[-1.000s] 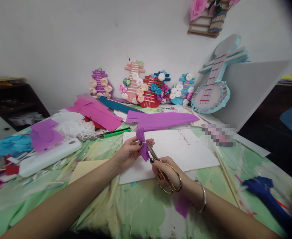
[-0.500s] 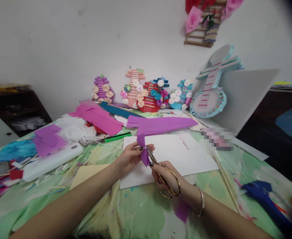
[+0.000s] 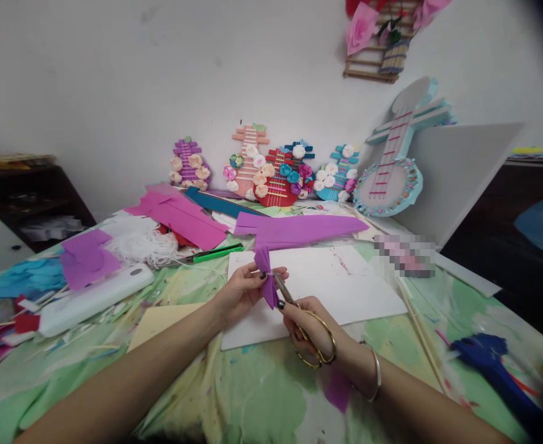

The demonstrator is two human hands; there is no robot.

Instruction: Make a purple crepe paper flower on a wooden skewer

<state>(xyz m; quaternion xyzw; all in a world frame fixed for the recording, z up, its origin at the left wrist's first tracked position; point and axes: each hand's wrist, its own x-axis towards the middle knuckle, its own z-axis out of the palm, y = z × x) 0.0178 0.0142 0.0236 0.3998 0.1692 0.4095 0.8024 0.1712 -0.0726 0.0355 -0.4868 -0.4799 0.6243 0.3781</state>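
My left hand (image 3: 246,290) is closed on a folded strip of purple crepe paper (image 3: 263,261), pinched in at its middle by a thin white string (image 3: 269,273), so it fans out above and below like a bow. In my right hand (image 3: 309,320) is a pair of gold-handled scissors (image 3: 292,297). Their blade tips point up and left and reach the string at the paper's waist. Both hands are above a white board (image 3: 327,290) lying on the table. Part of the left fingers is hidden behind the paper.
Purple paper (image 3: 303,230), pink sheets (image 3: 179,216) and a green-handled cutter (image 3: 218,253) lie beyond the board. White string (image 3: 142,243) and a long white device (image 3: 98,301) are left. A blue glue gun (image 3: 489,364) lies right. Decorated paper lutes (image 3: 277,179) lean against the wall.
The hands, paper and scissors hold nearly the same pose. The scissor blades look slightly farther apart from the string's knot, and the view has shifted a little.
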